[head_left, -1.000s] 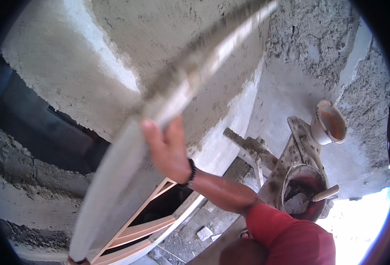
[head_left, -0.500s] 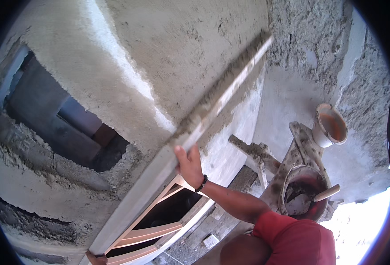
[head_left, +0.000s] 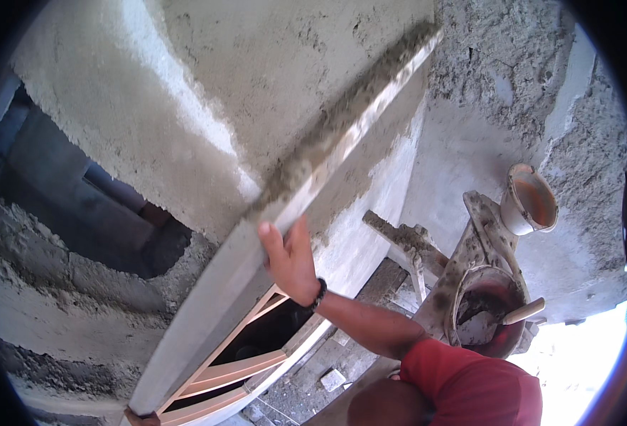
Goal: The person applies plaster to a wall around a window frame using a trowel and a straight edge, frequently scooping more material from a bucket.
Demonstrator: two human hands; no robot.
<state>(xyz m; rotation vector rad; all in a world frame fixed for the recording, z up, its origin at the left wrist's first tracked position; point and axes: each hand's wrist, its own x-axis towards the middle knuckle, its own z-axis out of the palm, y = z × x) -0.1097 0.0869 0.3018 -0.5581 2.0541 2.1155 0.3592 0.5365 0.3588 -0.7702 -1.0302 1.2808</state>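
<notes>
A long grey screed board (head_left: 217,291) slants across the plastered wall (head_left: 271,78), from lower left to upper right. Wet mortar (head_left: 342,113) lies heaped along the upper edge of its far half. My right hand (head_left: 292,263), with a dark beaded bracelet at the wrist, grips the board near its middle, thumb on the near face. At the board's lower left end, my left hand (head_left: 141,417) is closed around it; only a small part of that hand shows. Below the board, a wooden window frame (head_left: 239,373) with slats is set in the wall.
A ragged wall opening (head_left: 93,192) is at left. On the right, a mortar-caked plank (head_left: 462,248) carries a bucket (head_left: 487,273) of mortar with a wooden-handled tool (head_left: 524,311) and a pale bucket (head_left: 519,224). A wooden support (head_left: 406,238) juts beside them. Rubble (head_left: 332,380) lies below.
The screed board has shifted down and left in the picture with both hands on it. More mortar shows along its upper edge. The view has shifted slightly too.
</notes>
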